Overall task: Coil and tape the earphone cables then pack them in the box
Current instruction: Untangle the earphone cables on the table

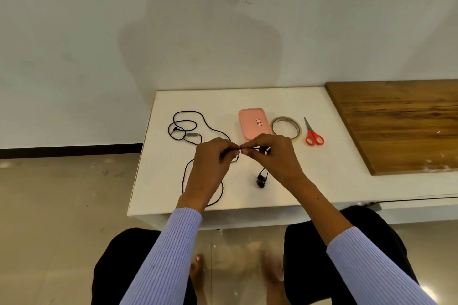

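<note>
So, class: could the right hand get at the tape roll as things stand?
Probably yes: the tape roll lies just beyond the right hand, nothing between, but that hand first must release the earphone cable.

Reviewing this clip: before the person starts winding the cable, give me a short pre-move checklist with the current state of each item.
1. Both hands on the cable: ok. Left hand and right hand pinch the earphone cable between them.
2. Cable free of knots: cannot tell; loose loops lie on the white table.
3. Earbuds in sight: ok, below the right hand.
4. Tape roll in place: ok, beside the pink box.
5. Scissors in place: ok, right of the tape.
6. Box open: not ok, lid appears on.
</note>
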